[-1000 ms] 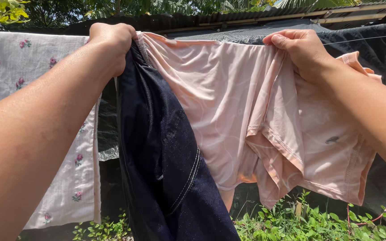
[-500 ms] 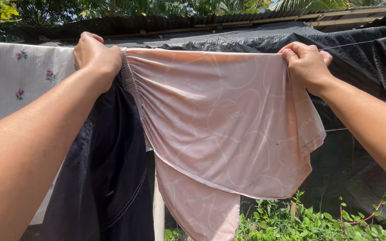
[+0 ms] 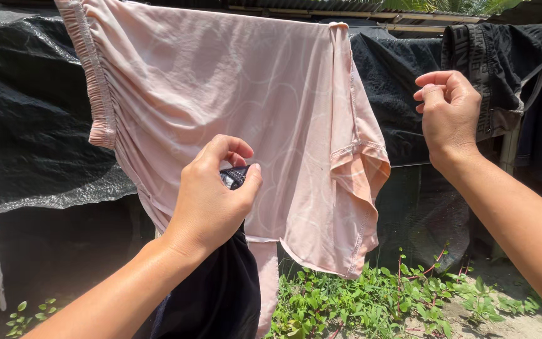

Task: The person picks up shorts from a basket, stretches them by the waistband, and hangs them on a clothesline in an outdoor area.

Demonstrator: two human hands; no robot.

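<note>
Head view, both hands in frame.

Left hand (image 3: 211, 194): clenched, thumb and fingers pinching a bunched edge of the dark garment (image 3: 221, 295). The rest of that garment hangs straight down below the hand, in front of my forearm. It is off the line and carried by this hand alone.

Right hand (image 3: 450, 113): raised, up and to the right of the left hand, fingers curled in loosely against the thumb. I see nothing in it. It touches no cloth.

Pink garment (image 3: 233, 113): hangs spread from the top of the frame, directly behind the left hand and between the two hands. Its gathered waistband runs down above and left of the left hand. Neither hand holds it.

Behind the right hand: dark clothes (image 3: 503, 75) draped over the same height. Black sheeting (image 3: 39, 125) sits far left of the left hand, and green plants (image 3: 371, 295) lie low between the hands.

Judgement: the pink piece looks hung; the dark garment is the one in hand, gripped but not yet spread.

Next move calls for: a second grip on the dark garment's edge by the empty right hand, then a lift to line height at a free stretch. I cannot tell from here where a free stretch lies.
</note>
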